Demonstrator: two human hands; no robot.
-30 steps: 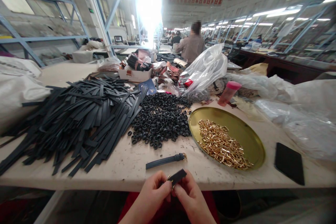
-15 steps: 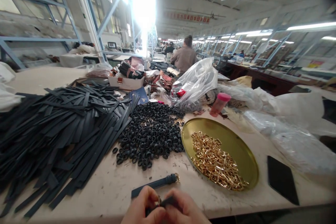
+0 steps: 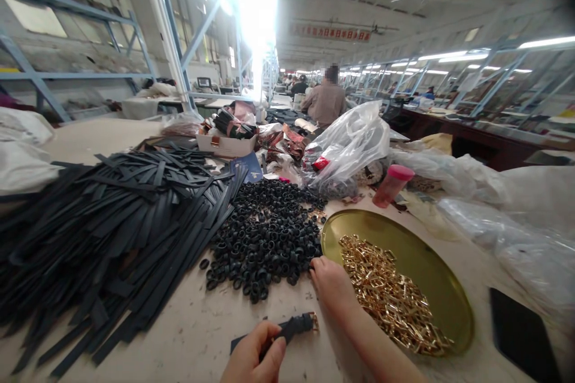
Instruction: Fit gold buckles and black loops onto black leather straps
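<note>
Worktable (image 3: 202, 335) in a long factory hall carried a heap of dark straps (image 3: 112, 233) at left, a pile of black rubber loops (image 3: 265, 239) in the middle, and a round gold tray (image 3: 431, 263) holding a mound of gold buckles (image 3: 386, 293). Left hand (image 3: 254, 359) pinched a dark strap with a buckle end (image 3: 291, 328) at the near edge. Right hand (image 3: 330, 281) rested fingers-down at the loop pile's edge, beside the tray rim; whether it gripped a loop could not be told.

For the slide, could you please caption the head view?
Left hand holds a dark strap; right hand reaches black rubber rings.
</note>
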